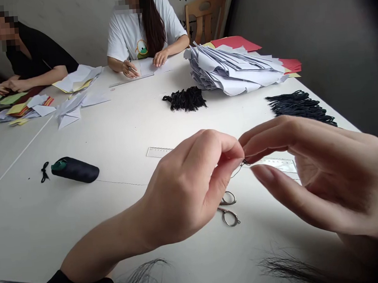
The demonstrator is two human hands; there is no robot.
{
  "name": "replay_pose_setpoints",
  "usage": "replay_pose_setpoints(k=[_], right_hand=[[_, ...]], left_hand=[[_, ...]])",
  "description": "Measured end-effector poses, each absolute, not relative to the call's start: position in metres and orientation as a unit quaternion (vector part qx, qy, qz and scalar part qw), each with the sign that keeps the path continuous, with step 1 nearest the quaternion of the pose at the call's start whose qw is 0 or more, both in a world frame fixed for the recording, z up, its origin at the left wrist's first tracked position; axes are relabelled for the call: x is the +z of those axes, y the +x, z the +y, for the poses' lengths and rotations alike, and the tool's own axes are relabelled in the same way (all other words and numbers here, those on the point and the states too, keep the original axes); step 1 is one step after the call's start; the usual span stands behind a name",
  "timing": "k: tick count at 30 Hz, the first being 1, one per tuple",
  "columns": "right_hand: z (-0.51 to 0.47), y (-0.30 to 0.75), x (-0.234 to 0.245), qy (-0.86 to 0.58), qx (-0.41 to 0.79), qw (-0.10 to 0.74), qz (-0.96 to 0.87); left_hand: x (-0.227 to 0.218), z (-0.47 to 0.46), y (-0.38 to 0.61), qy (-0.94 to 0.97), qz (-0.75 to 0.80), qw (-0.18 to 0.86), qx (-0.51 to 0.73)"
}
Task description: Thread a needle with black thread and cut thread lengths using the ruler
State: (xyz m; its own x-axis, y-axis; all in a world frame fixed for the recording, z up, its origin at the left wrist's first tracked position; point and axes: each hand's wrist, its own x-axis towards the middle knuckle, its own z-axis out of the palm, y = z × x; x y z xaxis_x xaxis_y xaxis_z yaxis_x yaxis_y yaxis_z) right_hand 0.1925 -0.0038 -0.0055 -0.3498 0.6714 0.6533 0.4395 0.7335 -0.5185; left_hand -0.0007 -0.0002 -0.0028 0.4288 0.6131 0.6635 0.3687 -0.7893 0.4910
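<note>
My left hand and my right hand meet above the white table, fingertips almost touching. Both pinch a thin black thread, which forms a small loop or knot between them. The thread trails off leftward across the table toward a dark spool lying on its side. Small metal scissors lie just under my left hand. A clear ruler lies behind my hands, partly hidden by them.
A bundle of black tassels sits mid-table, another black bundle at the right edge. A tall pile of white folded paper stands at the back right. Two other people work with paper at the far side. A short black knotted piece lies beside the spool.
</note>
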Motion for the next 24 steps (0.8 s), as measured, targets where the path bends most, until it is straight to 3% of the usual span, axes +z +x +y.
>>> replay_pose_setpoints(k=[3,8,14,19,22,24], right_hand=[[-0.0025,0.1920,-0.0025,-0.317,0.080,0.452,-0.830],[-0.0027,0.1947,0.0001,-0.343,0.105,0.468,-0.808],[-0.0050,0.1955,-0.0033,-0.364,0.163,0.487,-0.777],[-0.0056,0.1925,-0.0006,-0.390,0.403,0.491,-0.666],[-0.0019,0.1921,0.0009,-0.382,0.580,0.402,-0.597],[0.0028,0.1934,-0.0006,-0.370,0.630,0.332,-0.596]], left_hand=[[-0.0028,-0.0005,-0.0011,0.833,0.298,0.140,0.445],[-0.0012,-0.0017,-0.0025,0.807,0.330,0.157,0.464],[0.0035,-0.0048,-0.0023,0.751,0.371,0.313,0.449],[0.0058,-0.0050,-0.0018,0.706,0.370,0.429,0.425],[0.0062,-0.0017,-0.0038,0.702,0.369,0.439,0.422],[0.0063,0.0018,-0.0062,0.704,0.372,0.433,0.422]])
